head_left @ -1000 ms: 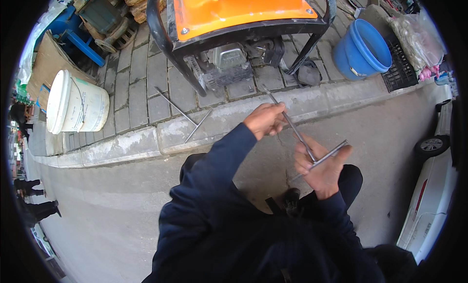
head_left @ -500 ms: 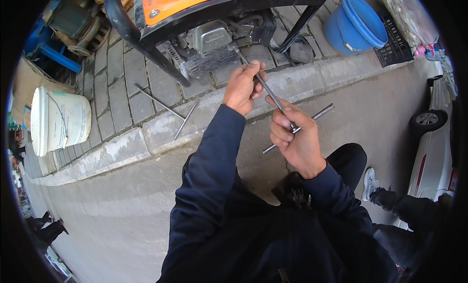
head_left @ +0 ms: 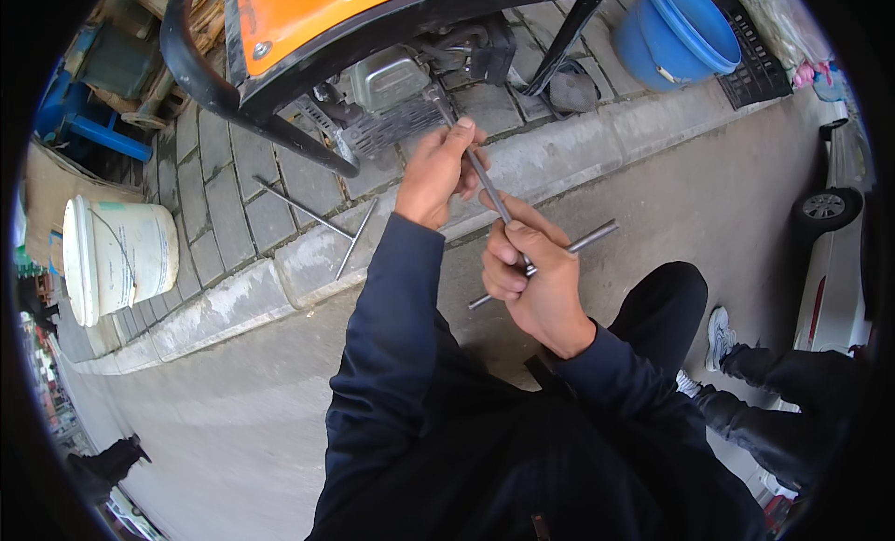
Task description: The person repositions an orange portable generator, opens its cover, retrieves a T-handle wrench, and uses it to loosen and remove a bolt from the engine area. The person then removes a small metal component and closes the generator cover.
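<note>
A steel T-handle wrench [head_left: 487, 183] slants between my two hands, its far end by the lower part of a small engine [head_left: 389, 79]. I cannot tell whether that end touches the engine. The shaft is gripped partway along by my left hand [head_left: 436, 175], thumb on top. Nearer to me, my right hand [head_left: 541, 278] is closed round the joint of shaft and crossbar, and the bar sticks out on both sides. The engine sits low inside a black tube frame [head_left: 308, 138] under an orange panel [head_left: 322, 5]. Left of my hands, a second T-handle wrench [head_left: 312, 215] lies across paving and curb.
A white bucket [head_left: 130, 256] stands at the left, a blue bucket [head_left: 667, 42] at the far right beside a black crate [head_left: 750, 65]. The stone curb [head_left: 224, 308] crosses in front of me. At right are a person's legs [head_left: 774, 373] and a parked car [head_left: 830, 280].
Both my hands and the wrench have shifted a little left in the view, and the crossbar has tilted slightly. The whole view has moved slightly, and the person at the right shows more.
</note>
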Available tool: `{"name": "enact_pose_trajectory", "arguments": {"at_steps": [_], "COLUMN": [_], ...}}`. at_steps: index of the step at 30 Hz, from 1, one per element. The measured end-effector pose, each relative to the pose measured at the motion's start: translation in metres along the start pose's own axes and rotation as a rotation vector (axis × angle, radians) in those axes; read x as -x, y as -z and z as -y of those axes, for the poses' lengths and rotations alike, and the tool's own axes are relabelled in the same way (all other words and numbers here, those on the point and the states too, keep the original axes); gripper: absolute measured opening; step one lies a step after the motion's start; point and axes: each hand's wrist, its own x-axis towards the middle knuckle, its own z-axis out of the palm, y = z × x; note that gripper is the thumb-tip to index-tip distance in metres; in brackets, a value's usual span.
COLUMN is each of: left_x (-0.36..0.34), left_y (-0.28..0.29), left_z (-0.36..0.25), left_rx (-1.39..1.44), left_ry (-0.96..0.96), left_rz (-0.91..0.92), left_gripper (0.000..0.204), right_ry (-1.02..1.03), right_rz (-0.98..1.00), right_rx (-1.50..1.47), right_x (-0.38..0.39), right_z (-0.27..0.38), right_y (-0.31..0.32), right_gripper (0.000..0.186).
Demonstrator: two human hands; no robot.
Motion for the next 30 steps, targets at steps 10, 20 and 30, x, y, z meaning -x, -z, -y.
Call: {"name": "enact_pose_trajectory", "arguments": {"at_steps": [10,20,30], "left_x": [0.099,0.107,0.053], "left_y": [-0.077,-0.042,-0.018], "left_z": [-0.046,-0.019,0.017], "left_rx": [-0.345,0.282,0.388], "left_ry": [-0.486,-0.471,0.131], "left_rz": [0.286,0.420,0.131], "left_gripper": [0.037,0.029,0.038], "right_ry": [0.208,0.710,0.440], "right_rz": [-0.112,0.289,0.575], "right_rx": [0.440,1.704,2.634], "right_x": [-0.016,-0.020,-0.005], "right_z": [-0.017,0.022,0.056], "right_y": [0.022,0.023,-0.017], "right_gripper": [0.035,0.047,0.083]}}
